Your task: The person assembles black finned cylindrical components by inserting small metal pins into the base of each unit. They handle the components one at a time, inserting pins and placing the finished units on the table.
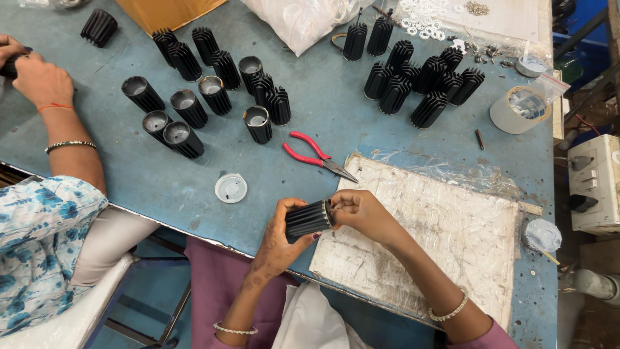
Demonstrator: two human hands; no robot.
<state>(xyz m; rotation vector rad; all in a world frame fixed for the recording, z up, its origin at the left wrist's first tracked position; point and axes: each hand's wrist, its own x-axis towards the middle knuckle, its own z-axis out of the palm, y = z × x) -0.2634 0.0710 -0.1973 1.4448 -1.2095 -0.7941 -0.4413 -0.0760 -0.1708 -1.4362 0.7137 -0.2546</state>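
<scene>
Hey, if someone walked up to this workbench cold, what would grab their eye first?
Probably the black ribbed metal cylinder held sideways at the near table edge, cupped in the left hand while the right hand works at its end. Next, the clusters of matching black finned cylinders standing across the blue table, and the red-handled pliers lying just beyond the hands.

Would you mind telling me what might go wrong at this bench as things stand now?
1. The left hand holds the black finned cylinder over the table edge while the right hand works at its end; if it slips, it could fall to the floor.
2. The red-handled pliers lie just beyond the hands, tips toward them; a reach might catch them.
3. The small white lid sits near the edge and could get knocked off.
</scene>
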